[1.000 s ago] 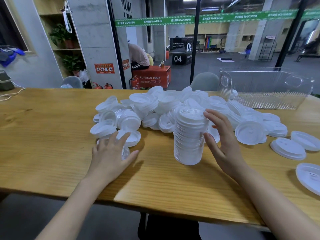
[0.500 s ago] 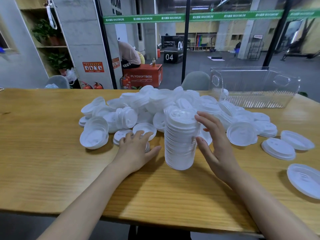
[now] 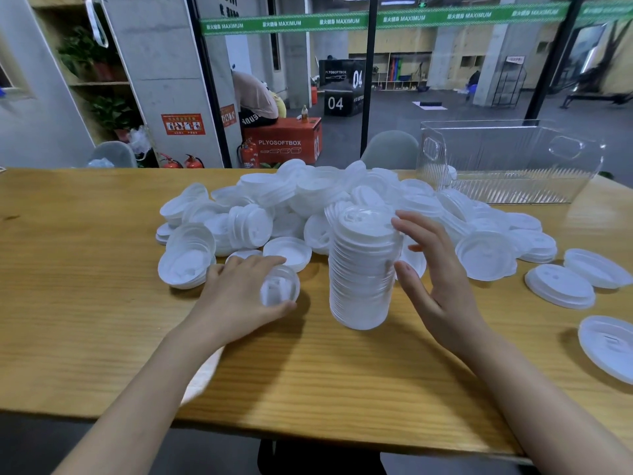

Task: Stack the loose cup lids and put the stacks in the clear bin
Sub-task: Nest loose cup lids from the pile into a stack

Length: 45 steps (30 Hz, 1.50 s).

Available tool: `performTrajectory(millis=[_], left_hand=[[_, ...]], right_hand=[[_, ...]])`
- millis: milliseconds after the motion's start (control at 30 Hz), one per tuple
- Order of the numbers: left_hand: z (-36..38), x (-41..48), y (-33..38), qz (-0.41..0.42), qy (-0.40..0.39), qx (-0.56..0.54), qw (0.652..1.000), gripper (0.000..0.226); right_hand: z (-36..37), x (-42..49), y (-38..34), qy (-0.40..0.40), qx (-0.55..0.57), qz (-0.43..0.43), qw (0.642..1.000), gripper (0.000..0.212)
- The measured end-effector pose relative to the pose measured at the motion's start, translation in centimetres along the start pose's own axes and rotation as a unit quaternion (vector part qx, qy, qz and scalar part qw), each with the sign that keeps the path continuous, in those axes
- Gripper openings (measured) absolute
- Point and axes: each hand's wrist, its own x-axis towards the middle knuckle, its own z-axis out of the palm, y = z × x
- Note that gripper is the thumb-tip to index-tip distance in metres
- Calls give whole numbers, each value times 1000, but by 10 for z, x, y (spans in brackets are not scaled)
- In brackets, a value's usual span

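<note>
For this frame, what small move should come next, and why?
Probably lift the lid in the left hand onto the top of the tall stack. The left hand grips one loose lid just beside the stack, and the open right hand flanks the stack's other side, seemingly to steady it.

The wooden worktop (image 3: 102, 337) carries a tall lid stack (image 3: 361, 269); loose lids (image 3: 308, 197) heap just behind the stack, the clear bin (image 3: 507, 166) farther back right, single lids (image 3: 558, 286) to its right

lids (image 3: 363, 269) — white glossy plastic | bin (image 3: 513, 186) — clear ribbed plastic | table (image 3: 85, 303) — grained wood
</note>
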Motion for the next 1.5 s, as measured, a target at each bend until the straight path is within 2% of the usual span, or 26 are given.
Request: performTrajectory(millis=[100,200,300,433,567,633,800,933,1133,1233,1300,1400,1500], left_hand=[[1,1,4,11,23,-81,996,94],[3,1,11,30,60,-237,969,78],[11,5,13,7,82,-318,945,68],[20,3,9,-4,54,-283,958,69],[23,2,5,24,93,-141,985,84],[26,2,3,28,93,-112,989,84],[31,3,0,53,87,-104,989,92],[32,3,-1,62,96,-116,987,81],[31,5,1,75,92,-116,986,79],[29,6,3,53,109,-141,983,79],[25,7,5,27,134,-194,971,76],[18,8,11,-8,178,-298,938,68],[6,11,18,-12,216,-367,905,70]], right_hand=[[0,0,0,1,-1,-3,1000,43],[-1,0,0,1,-2,-3,1000,45],[-1,0,0,2,-1,-5,1000,45],[0,1,1,2,-1,-7,1000,45],[0,1,1,1,0,-7,1000,44],[0,1,1,2,-1,-7,1000,44],[-1,1,1,1,-3,-9,1000,44],[-1,1,1,2,2,-6,1000,44],[-2,1,0,0,1,-1,1000,43],[-2,1,0,5,0,-5,1000,46],[-2,2,-1,8,1,-9,1000,46],[-2,1,-1,9,1,-7,1000,46],[-1,1,-1,16,-1,-3,1000,46]])
